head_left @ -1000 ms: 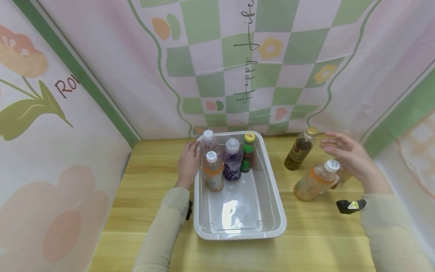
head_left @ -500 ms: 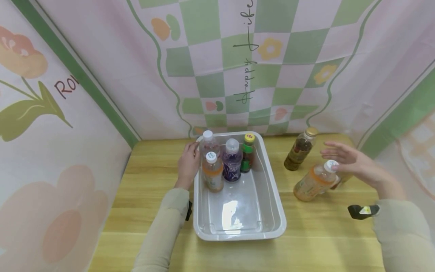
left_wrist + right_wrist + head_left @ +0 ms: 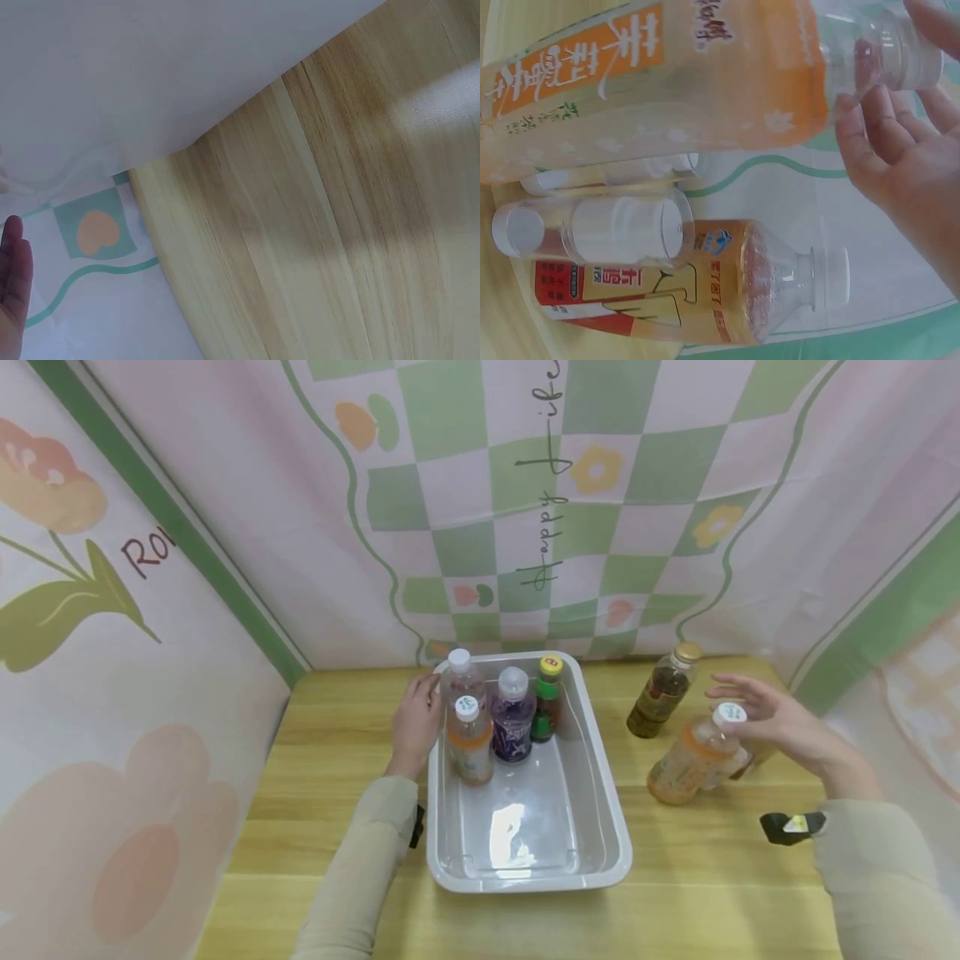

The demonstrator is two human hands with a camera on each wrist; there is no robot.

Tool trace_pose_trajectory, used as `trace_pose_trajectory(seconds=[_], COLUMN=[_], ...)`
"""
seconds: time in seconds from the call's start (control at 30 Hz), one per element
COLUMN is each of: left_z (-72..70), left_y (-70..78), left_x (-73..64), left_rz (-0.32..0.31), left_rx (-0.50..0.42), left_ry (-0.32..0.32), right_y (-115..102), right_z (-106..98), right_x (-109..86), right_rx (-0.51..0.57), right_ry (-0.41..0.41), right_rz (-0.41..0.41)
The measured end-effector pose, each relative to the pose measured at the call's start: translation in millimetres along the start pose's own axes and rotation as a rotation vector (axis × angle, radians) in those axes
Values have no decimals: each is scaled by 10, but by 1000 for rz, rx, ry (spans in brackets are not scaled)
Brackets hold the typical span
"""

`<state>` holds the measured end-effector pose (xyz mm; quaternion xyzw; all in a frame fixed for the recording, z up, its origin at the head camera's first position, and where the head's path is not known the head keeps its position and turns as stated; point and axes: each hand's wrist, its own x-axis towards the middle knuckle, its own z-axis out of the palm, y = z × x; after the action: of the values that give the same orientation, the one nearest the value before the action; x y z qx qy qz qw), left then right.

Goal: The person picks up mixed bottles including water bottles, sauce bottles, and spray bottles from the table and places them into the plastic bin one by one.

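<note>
My right hand (image 3: pixel 791 731) grips an orange-labelled drink bottle (image 3: pixel 688 767) by its neck and white cap. In the right wrist view the fingers (image 3: pixel 885 131) curl around the clear neck, and the bottle's orange label (image 3: pixel 787 82) faces the camera. My left hand (image 3: pixel 416 718) rests at the left rim of a whitish plastic tray (image 3: pixel 525 883), near its far corner. Straight fingers (image 3: pixel 16 274) show at the left edge of the left wrist view. Inside the tray stand a pink-tinted bottle (image 3: pixel 457 681), another orange-labelled bottle (image 3: pixel 471 747), a purple bottle (image 3: pixel 513 718) and a yellow-capped bottle (image 3: pixel 547 697).
A gold-capped dark bottle (image 3: pixel 660 693) stands right of the tray. Behind the held bottle are a white-capped orange bottle (image 3: pixel 727 277) and a clear cylinder with white parts (image 3: pixel 592 229). The wooden table (image 3: pixel 337 735) meets a printed curtain (image 3: pixel 480 510) at the back.
My right hand has come down from beside the gold-capped bottle onto the orange-labelled bottle's cap and neck. That bottle's top has risen slightly. The left hand and tray have barely moved.
</note>
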<state>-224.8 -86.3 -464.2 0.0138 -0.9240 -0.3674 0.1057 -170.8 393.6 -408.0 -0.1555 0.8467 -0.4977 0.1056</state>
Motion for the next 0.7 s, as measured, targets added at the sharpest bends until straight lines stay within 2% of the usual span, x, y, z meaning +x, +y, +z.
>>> trace_pose_trajectory(seconds=[0.27, 0.47, 0.6, 0.7], left_z=[3, 13, 7, 1], left_y=[9, 11, 14, 12], left_x=[1, 6, 7, 10], left_rz=[0, -1, -12, -19], left_rx=[6, 1, -8, -20], left_ry=[4, 1, -12, -18], right_y=[-108, -274, -422, -535], right_z=[37, 31, 49, 66], right_x=[49, 84, 102, 116], right_rx=[-3, 5, -1, 60], right_ry=[36, 63, 137, 209], right_rz=[37, 18, -2, -20])
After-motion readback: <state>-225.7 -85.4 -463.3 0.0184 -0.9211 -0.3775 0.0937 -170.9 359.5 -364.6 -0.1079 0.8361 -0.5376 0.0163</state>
